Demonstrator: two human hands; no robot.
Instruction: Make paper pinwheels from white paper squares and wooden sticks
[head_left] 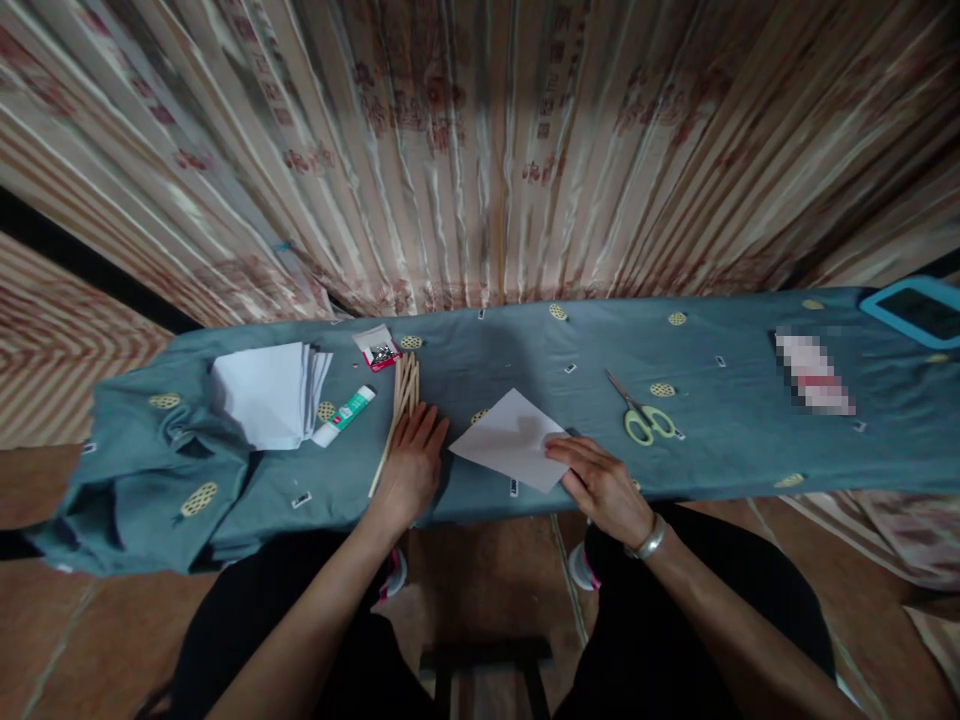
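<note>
A white sheet of paper (510, 437) lies like a diamond on the blue-grey cloth (735, 440) in front of me. My right hand (600, 482) rests on the sheet's near right corner, fingers stretched towards it. My left hand (412, 462) lies flat and open on the cloth just left of the sheet, touching a bundle of thin wooden sticks (401, 405).
A stack of white paper (268, 392) sits at the left, with a glue stick (343, 415) and a small packet (377, 348) beside it. Yellow-handled scissors (642, 415) lie to the right. A teal-framed tablet (919, 310) is at the far right. A curtain hangs behind.
</note>
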